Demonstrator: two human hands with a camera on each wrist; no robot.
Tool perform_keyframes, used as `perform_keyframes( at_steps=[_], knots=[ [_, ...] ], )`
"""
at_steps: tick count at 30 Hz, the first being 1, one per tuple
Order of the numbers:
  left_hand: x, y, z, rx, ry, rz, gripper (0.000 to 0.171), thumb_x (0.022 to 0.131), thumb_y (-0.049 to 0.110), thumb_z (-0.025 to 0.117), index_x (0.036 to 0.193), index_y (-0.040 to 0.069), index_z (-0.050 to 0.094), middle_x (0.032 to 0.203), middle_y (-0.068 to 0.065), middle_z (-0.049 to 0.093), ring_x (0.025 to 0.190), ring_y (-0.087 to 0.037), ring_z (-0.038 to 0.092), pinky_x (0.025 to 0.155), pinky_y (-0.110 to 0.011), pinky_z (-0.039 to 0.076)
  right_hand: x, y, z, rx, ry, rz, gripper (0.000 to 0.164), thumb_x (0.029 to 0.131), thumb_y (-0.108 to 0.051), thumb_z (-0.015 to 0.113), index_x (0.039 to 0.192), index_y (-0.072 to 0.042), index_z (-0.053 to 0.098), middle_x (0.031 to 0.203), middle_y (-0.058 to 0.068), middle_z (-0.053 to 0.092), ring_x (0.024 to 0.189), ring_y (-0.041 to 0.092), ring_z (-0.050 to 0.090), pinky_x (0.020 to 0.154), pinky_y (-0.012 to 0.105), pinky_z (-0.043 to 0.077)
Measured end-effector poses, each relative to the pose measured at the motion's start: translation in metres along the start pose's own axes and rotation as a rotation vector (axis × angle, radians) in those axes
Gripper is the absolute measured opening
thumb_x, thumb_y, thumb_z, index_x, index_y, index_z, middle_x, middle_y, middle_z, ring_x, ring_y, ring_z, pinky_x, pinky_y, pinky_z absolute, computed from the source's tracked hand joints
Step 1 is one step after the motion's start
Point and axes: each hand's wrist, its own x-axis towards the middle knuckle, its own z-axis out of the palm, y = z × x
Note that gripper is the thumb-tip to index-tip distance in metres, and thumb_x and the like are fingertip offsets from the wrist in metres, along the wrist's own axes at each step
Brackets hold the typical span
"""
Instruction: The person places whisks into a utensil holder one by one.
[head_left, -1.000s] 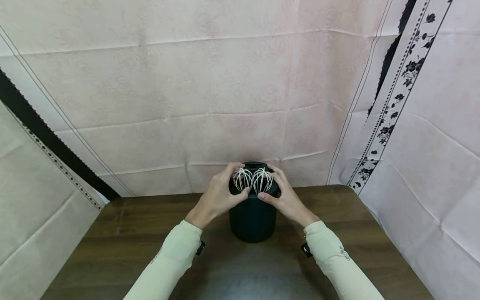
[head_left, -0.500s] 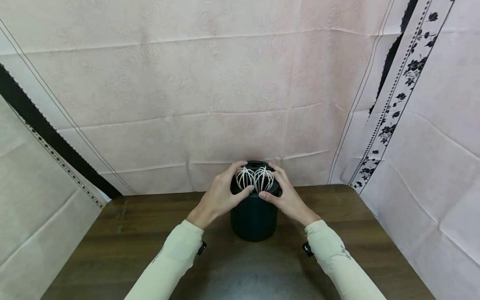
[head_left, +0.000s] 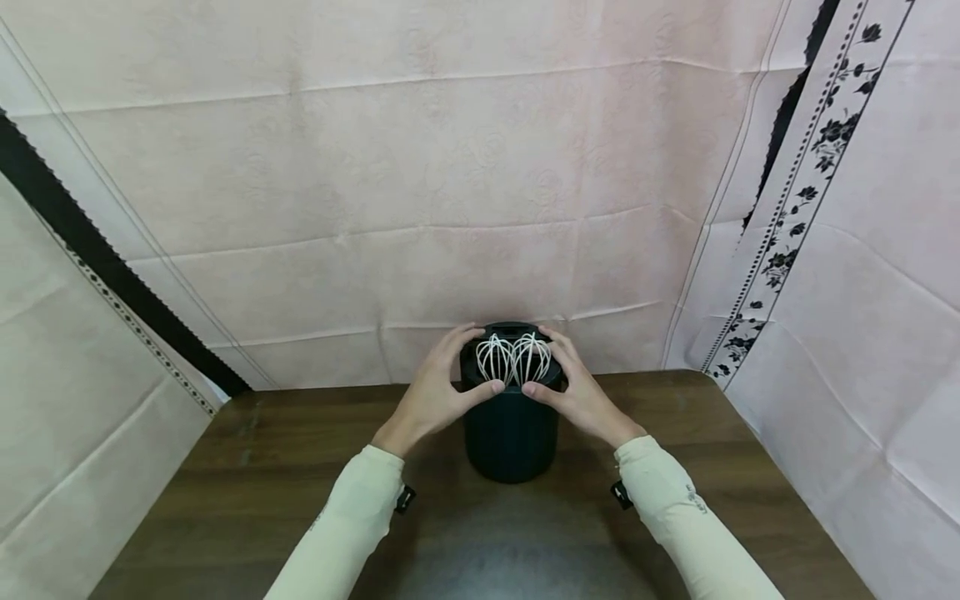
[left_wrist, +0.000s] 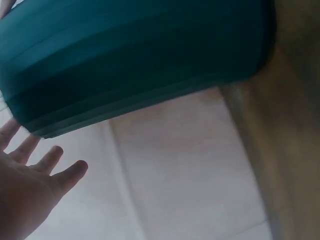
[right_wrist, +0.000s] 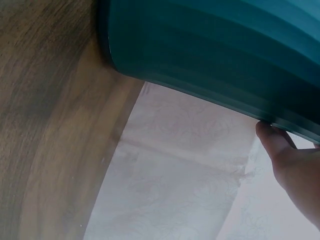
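Observation:
In the head view a dark green round bin [head_left: 512, 437] stands upright on the table, with a slot in its raised back rim. Two white wire whisk heads [head_left: 495, 360] stick up side by side at its mouth; their lower ends are hidden inside. My left hand [head_left: 438, 387] is at the bin's left side, thumb at the front rim, fingers near the back. The left wrist view shows its fingers [left_wrist: 70, 173] spread out, close to the rim. My right hand [head_left: 573, 392] holds the right side of the rim, thumb in front; a finger [right_wrist: 270, 135] presses the bin's wall.
The brown wooden table [head_left: 300, 492] extends to both sides and in front of the bin. Just behind the bin hangs a pale creased cloth [head_left: 420, 183]. More cloth with a black flower border [head_left: 780, 258] closes off the right side.
My left fingers have spread slightly away from the bin's left side. The right hand keeps its place at the rim. The whole view has shifted a little.

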Motion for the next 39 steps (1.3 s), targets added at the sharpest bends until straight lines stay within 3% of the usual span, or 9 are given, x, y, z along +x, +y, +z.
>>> perform_keyframes(
  at_steps=[5, 10, 26, 34, 39],
  knots=[
    [0.0, -0.008, 0.017, -0.066, -0.016, -0.042, 0.086, 0.089, 0.07, 0.073, 0.161, 0.033, 0.043, 0.171, 0.007, 0.031, 0.151, -0.018, 0.036, 0.118, -0.059, 0.037, -0.002, 0.002, -0.004, 0.009, -0.003, 0.002, 0.068, 0.1, -0.046, 0.072, 0.157, -0.022, 0.045, 0.174, -0.007, 0.014, 0.159, 0.031, 0.017, 0.12, 0.071, 0.022],
    [-0.003, -0.007, 0.023, -0.098, -0.002, -0.066, 0.082, 0.09, 0.064, 0.075, 0.159, 0.031, 0.046, 0.17, 0.012, 0.031, 0.154, -0.019, 0.035, 0.12, -0.058, 0.036, -0.002, 0.004, -0.005, 0.013, -0.002, -0.015, 0.065, 0.099, -0.048, 0.072, 0.153, -0.023, 0.048, 0.174, -0.002, 0.014, 0.159, 0.033, 0.016, 0.12, 0.072, 0.022],
    [-0.016, -0.004, 0.027, -0.112, 0.028, -0.096, 0.081, 0.089, 0.065, 0.075, 0.159, 0.034, 0.047, 0.171, 0.011, 0.03, 0.154, -0.025, 0.035, 0.118, -0.065, 0.035, -0.008, -0.001, 0.0, 0.01, -0.012, 0.008, 0.074, 0.097, -0.054, 0.072, 0.156, -0.019, 0.043, 0.175, -0.005, 0.012, 0.159, 0.031, 0.017, 0.12, 0.071, 0.022],
    [0.0, -0.004, 0.017, -0.085, 0.046, -0.075, 0.082, 0.091, 0.065, 0.073, 0.16, 0.031, 0.043, 0.173, 0.005, 0.026, 0.156, -0.026, 0.032, 0.119, -0.065, 0.032, 0.011, -0.005, -0.005, 0.001, -0.009, -0.036, 0.074, 0.097, -0.06, 0.069, 0.155, -0.022, 0.043, 0.177, 0.002, 0.008, 0.161, 0.031, 0.012, 0.121, 0.071, 0.021],
    [-0.002, -0.001, 0.019, -0.074, 0.001, -0.091, 0.093, 0.093, 0.068, 0.068, 0.168, 0.03, 0.028, 0.175, 0.002, 0.019, 0.158, -0.024, 0.026, 0.121, -0.059, 0.033, 0.004, 0.002, -0.008, -0.025, 0.012, -0.027, 0.083, 0.097, -0.061, 0.068, 0.163, -0.025, 0.032, 0.177, 0.005, 0.007, 0.162, 0.03, 0.007, 0.122, 0.071, 0.018]
  ],
)
